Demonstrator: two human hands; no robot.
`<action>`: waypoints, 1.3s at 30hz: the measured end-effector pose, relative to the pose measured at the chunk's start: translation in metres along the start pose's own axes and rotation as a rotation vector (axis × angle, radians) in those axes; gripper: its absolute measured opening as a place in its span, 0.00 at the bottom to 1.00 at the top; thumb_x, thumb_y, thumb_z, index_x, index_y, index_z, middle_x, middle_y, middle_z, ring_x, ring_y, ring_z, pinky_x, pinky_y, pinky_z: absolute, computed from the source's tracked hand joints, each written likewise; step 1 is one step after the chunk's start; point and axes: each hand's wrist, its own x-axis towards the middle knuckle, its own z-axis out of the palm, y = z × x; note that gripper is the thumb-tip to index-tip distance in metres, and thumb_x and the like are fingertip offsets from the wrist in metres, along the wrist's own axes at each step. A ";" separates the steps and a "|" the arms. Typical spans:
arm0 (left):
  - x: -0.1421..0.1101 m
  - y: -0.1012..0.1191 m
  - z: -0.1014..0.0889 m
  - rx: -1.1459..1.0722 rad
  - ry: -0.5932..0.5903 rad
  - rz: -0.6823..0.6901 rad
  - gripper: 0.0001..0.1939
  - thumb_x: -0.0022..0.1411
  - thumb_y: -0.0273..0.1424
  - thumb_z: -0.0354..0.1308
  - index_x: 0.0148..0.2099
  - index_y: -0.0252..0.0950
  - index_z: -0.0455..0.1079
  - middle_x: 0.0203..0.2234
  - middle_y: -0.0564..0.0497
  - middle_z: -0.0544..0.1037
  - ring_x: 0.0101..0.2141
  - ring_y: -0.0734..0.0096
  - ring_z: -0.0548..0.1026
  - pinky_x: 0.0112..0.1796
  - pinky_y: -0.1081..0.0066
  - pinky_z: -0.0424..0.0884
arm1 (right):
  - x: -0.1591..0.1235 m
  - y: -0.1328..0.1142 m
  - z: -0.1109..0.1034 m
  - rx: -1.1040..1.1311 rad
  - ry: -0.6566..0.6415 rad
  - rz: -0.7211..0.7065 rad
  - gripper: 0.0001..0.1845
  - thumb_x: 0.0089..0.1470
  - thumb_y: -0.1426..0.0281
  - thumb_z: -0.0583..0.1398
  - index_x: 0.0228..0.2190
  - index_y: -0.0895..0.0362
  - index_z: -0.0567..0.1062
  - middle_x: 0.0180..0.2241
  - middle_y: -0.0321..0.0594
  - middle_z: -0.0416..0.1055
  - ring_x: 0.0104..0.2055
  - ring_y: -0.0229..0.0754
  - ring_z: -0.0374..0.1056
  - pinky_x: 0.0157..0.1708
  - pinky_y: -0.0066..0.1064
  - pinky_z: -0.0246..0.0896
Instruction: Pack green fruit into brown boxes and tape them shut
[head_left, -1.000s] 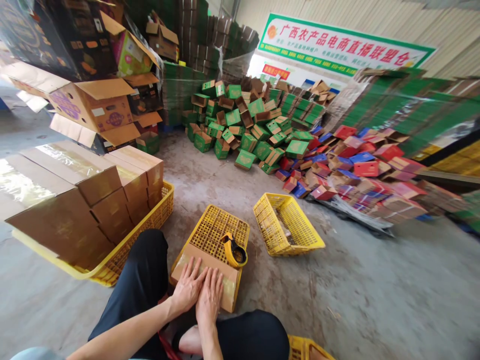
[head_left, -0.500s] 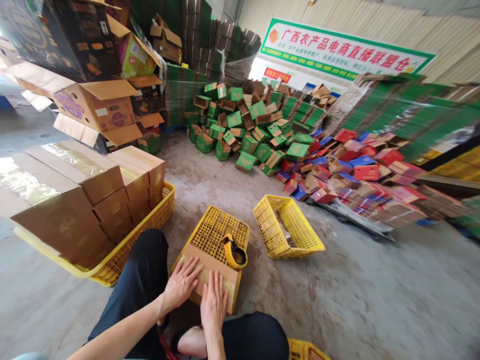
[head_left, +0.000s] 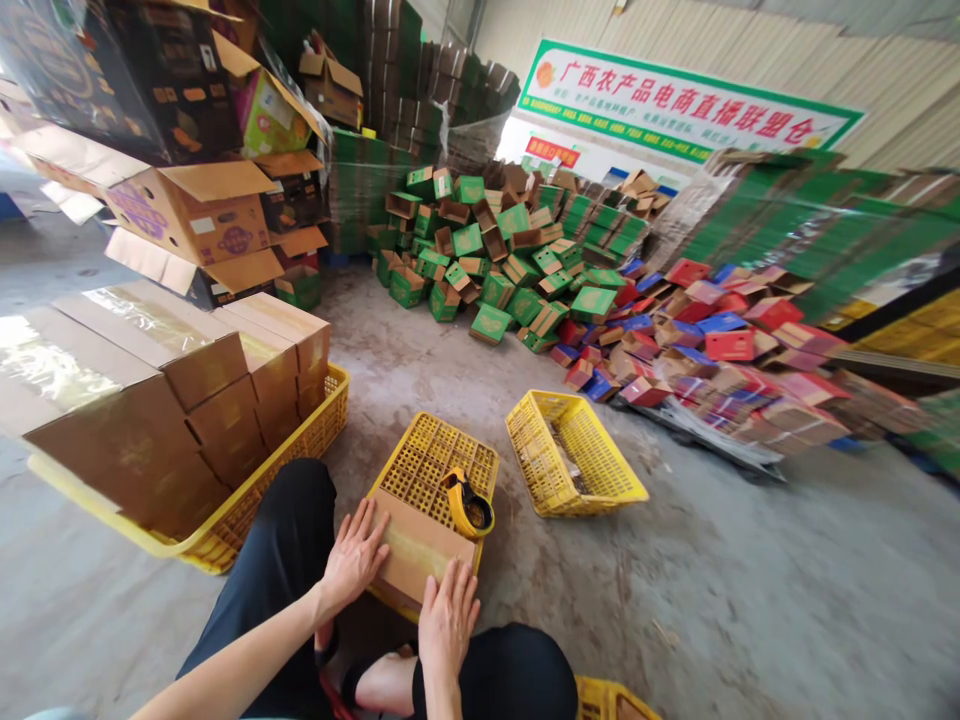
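A brown cardboard box (head_left: 420, 545) with clear tape along its top lies on an upturned yellow plastic crate (head_left: 420, 455) between my knees. My left hand (head_left: 356, 552) rests flat at the box's left end, fingers spread. At the right end, my right hand (head_left: 448, 610) lies on the near edge with its fingers stretched out. Neither hand is closed round anything. Just beyond the box, a yellow and black tape dispenser (head_left: 468, 503) sits on the crate.
At my left stands a yellow crate (head_left: 322, 425) packed with taped brown boxes (head_left: 217, 390). Another yellow crate (head_left: 574, 455) is on the floor to the right. Heaps of green boxes (head_left: 495, 270) and red and blue boxes (head_left: 720, 345) lie farther off, with stacked cartons (head_left: 202, 215) at far left.
My hands have moved apart along the box: the left slid a little to the left, the right moved right and toward me. The box and tape dispenser look unmoved.
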 end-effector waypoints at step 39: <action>-0.046 -0.023 0.003 -0.091 -0.050 0.182 0.48 0.63 0.27 0.60 0.78 0.36 0.39 0.76 0.38 0.40 0.74 0.47 0.44 0.67 0.51 0.60 | -0.056 -0.015 0.001 -0.065 -0.025 -0.066 0.36 0.68 0.59 0.50 0.68 0.70 0.61 0.72 0.67 0.48 0.74 0.70 0.47 0.67 0.63 0.49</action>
